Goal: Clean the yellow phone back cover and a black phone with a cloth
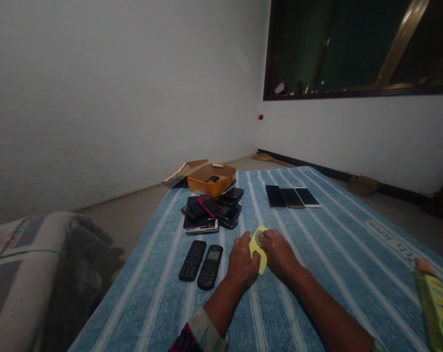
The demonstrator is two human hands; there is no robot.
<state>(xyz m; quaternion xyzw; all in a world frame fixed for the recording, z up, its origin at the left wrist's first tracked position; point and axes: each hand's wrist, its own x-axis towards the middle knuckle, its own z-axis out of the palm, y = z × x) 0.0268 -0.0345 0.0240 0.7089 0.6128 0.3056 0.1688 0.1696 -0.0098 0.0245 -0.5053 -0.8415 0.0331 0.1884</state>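
Note:
A yellow phone-shaped object [261, 266] lies between my two hands, above the blue striped cloth [163, 318]. My left hand [243, 259] holds its left side, with the thumb across its lower part. At its upper right, my right hand [278, 252] has its fingers closed on a small greyish round thing [258, 238] against the yellow surface; what that thing is I cannot make out. Left of my hands, two black keypad phones [192, 261] [210, 267] lie side by side.
Several phones [197, 221] are piled before an open orange box [225, 180] with a phone inside. Three flat phones [292, 198] lie in a row at the back right. A yellow-green package [436, 308] is at the right edge. Draped fabric [27, 274] is at the left.

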